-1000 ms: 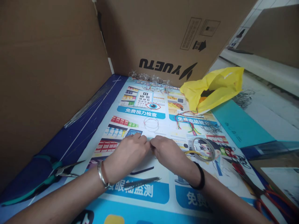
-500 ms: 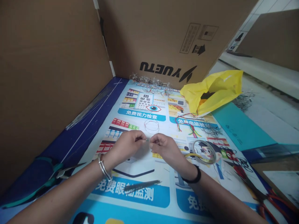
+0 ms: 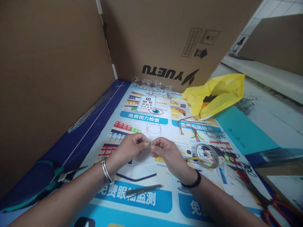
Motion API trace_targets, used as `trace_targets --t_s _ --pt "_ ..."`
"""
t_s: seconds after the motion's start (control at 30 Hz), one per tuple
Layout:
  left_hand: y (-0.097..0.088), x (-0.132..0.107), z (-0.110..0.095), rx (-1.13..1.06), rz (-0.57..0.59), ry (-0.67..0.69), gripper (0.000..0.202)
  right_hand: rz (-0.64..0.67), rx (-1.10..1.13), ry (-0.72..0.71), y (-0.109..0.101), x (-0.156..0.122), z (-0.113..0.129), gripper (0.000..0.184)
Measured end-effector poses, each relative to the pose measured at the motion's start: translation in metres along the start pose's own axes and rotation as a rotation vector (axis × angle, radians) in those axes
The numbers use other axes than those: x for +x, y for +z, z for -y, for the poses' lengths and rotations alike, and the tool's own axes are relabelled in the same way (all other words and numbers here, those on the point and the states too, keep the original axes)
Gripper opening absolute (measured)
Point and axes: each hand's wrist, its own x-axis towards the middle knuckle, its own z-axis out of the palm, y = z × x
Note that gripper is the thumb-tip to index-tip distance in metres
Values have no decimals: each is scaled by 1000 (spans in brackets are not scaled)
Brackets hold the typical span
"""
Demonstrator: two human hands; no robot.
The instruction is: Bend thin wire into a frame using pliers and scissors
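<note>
My left hand (image 3: 134,145) and my right hand (image 3: 165,151) meet fingertip to fingertip above the printed sheet. Between them is a tiny greyish piece (image 3: 150,143), pinched from both sides; it is too small to name its kind. Just beyond the fingertips a thin wire ring (image 3: 153,130) lies on the sheet. Nearer to me, below the hands, rests a bundle of short dark wire pieces (image 3: 144,189). A roll of clear tape (image 3: 207,156) lies to the right of my right hand.
Pliers with teal handles (image 3: 50,181) lie at left, red-handled scissors (image 3: 267,201) at right. A yellow bag (image 3: 215,94) and coloured strings (image 3: 195,134) sit at the back right. Wire pieces with clear beads (image 3: 153,86) line the cardboard wall (image 3: 165,37). Long wires (image 3: 87,115) lie far left.
Both hands stay together, the fingertips shifting slightly around the tiny piece, which shows a little more. The whole view has tilted slightly.
</note>
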Motion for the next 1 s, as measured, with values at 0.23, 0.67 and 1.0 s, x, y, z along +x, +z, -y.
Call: trace_targets --t_s 0.23,0.67,1.0 --pt "0 -2 -1 33 1 17 8 -29 -186 -58 -4 1 4 16" --pt "2 -4 -5 179 -50 141 16 -51 -350 -111 -7 3 3 12" --pt "3 -7 -6 301 -64 238 16 -82 -256 -46 -5 0 5 11"
